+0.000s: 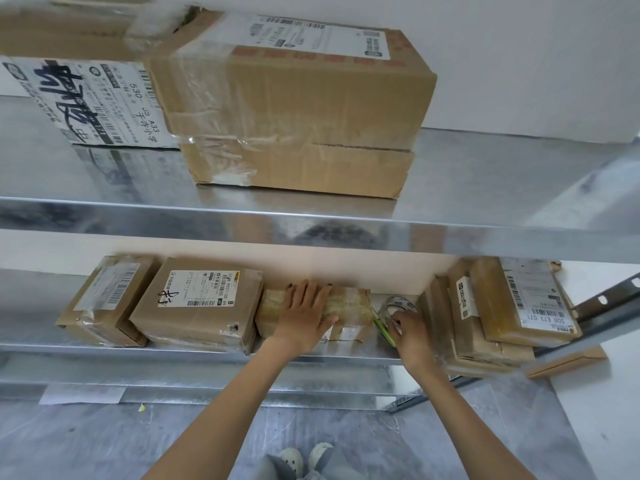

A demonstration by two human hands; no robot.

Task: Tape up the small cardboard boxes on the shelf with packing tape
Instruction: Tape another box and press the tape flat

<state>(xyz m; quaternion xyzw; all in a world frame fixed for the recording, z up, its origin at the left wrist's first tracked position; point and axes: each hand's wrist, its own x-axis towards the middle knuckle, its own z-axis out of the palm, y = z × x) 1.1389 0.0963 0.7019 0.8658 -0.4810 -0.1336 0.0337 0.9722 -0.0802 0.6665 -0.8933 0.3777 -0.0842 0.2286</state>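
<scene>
While the left hand [304, 317] is pressing flat, fingers straight, on the small tape-wrapped brown cardboard box [346, 308], the right hand [410, 336] is gripping the clear packing-tape roll [398, 304] beside it.

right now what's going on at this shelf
A person is taping parcels on the lower shiny metal shelf. Their left hand lies flat on the small brown cardboard box wrapped in clear tape in the middle of the row. Their right hand grips the roll of clear packing tape, just right of that box. Other labelled brown cardboard boxes sit on either side.
</scene>
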